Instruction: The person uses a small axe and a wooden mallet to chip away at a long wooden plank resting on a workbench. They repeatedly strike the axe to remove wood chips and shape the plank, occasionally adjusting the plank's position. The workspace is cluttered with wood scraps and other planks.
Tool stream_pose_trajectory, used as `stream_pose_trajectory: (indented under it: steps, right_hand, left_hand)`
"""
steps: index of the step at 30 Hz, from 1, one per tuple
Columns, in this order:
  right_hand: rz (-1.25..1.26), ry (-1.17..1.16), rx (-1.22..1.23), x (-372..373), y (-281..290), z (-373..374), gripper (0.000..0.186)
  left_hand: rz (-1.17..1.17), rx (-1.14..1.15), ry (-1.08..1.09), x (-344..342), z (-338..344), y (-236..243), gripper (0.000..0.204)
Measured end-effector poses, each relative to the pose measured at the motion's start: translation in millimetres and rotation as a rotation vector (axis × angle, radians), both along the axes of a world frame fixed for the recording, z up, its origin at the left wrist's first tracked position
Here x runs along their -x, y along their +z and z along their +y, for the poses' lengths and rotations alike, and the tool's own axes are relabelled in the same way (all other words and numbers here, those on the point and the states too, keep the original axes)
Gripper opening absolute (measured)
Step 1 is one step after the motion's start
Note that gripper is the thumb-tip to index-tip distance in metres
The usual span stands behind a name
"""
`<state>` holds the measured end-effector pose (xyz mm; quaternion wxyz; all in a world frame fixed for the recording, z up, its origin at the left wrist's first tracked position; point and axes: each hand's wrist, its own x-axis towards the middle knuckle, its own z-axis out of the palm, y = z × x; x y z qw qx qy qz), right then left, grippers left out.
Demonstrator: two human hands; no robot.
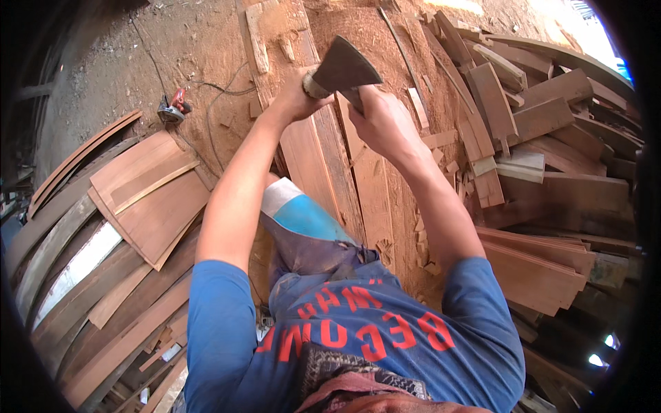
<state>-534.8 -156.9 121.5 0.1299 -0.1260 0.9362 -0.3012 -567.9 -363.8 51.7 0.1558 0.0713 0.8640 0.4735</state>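
Ahead of me, I hold up a hatchet with a broad, dark blade and a pale wooden piece at its left side. My left hand is closed around the hatchet by that wooden piece. On the other side, my right hand is closed at a dark narrow part below the blade; its fingertips are partly hidden. Under both hands lie long brown wooden boards, running away from me between my legs.
A red and black power tool with a cord rests on the dusty ground to the left. Stacked planks lie at left, and a large heap of cut boards fills the right. Sawdust and small offcuts surround the boards.
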Motion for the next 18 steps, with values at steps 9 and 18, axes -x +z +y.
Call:
stream_pose_trajectory:
  steps: [9,18]
  right_hand:
    - [-0.299,-0.298,0.102,-41.1,-7.9,51.3,0.054]
    - [-0.561,-0.418,0.186,-75.4,-28.5,83.7,0.06]
  left_hand:
    - [-0.105,-0.07,0.223,-7.3,-9.6,-25.2,0.044]
    - [-0.087,-0.166,0.104,-26.4,14.5,37.5,0.046]
